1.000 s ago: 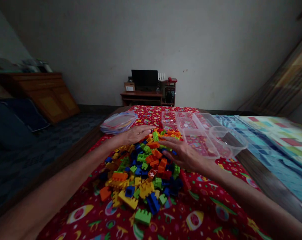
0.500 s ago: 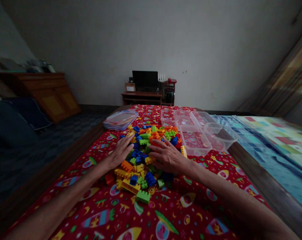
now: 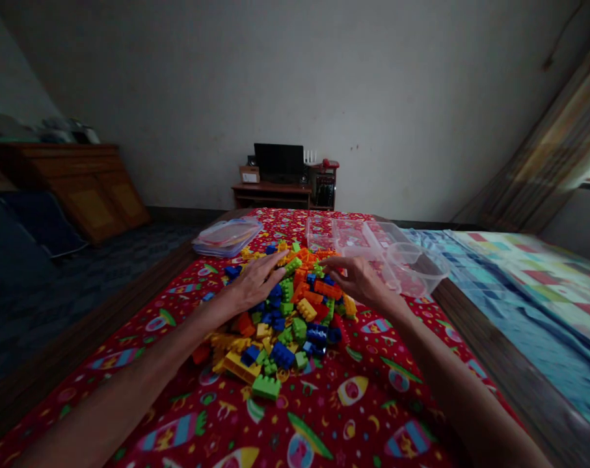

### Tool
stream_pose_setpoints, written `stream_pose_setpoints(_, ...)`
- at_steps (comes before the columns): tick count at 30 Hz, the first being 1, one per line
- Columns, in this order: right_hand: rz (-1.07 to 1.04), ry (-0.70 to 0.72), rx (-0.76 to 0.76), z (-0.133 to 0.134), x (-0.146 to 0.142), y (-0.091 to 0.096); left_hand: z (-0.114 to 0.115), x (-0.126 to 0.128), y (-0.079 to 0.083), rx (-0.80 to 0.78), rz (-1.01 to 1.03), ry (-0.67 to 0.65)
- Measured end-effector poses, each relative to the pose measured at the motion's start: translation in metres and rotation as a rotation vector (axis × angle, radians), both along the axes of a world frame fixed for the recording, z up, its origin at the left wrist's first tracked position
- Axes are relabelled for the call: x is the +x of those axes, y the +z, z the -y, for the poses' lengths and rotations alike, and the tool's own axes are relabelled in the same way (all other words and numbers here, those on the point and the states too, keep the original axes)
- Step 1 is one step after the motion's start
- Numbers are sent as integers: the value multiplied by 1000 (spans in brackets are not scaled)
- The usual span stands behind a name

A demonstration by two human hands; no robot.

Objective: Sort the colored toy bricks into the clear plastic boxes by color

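Note:
A heap of plastic building blocks [image 3: 285, 312] in blue, green, yellow, orange and red lies on a red patterned tablecloth [image 3: 343, 429]. My left hand [image 3: 258, 281] is over the left side of the heap, fingers stretched forward and thumb apart. Close to its fingertips is a green block [image 3: 293, 266]; whether they touch is unclear. At the heap's right edge, my right hand [image 3: 357, 278] curves inward with a gap between thumb and fingers, above orange blocks [image 3: 327, 290]. Nothing shows in either hand. A lime-green block [image 3: 266, 387] lies at the near end.
Clear plastic containers [image 3: 367, 240] stand behind and right of the heap, with a round clear tub [image 3: 421, 266] among them. Stacked lids [image 3: 229, 235] lie at the back left. A bed [image 3: 519, 292] adjoins the table on the right. A monitor [image 3: 278, 162] stands beyond.
My right hand has moved from the middle of the heap to its right edge, uncovering blocks there. My left hand has shifted forward and right. The view has turned slightly right.

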State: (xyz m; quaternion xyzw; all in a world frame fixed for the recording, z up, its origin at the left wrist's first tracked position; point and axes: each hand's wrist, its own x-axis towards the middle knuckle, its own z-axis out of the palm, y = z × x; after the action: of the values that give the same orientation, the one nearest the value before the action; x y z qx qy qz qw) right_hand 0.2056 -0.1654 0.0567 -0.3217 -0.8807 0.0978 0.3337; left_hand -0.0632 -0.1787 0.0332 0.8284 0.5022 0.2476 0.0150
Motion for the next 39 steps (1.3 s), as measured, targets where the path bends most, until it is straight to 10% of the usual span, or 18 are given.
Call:
stream_pose_setpoints(4,70,150,74,18,-4,-2,38,-39,0,15,-78,-19)
stream_pose_setpoints(13,447,489,377,93,-66,-48,116,-71,-71,34,-229,-83)
stream_pose_setpoints(25,461,385,329,75,-24,-60,81,2,-54,137,-228,-170)
stream_pose_setpoints(39,249,276,193,33,-31,-27,30,11,-26,57,-112,72)
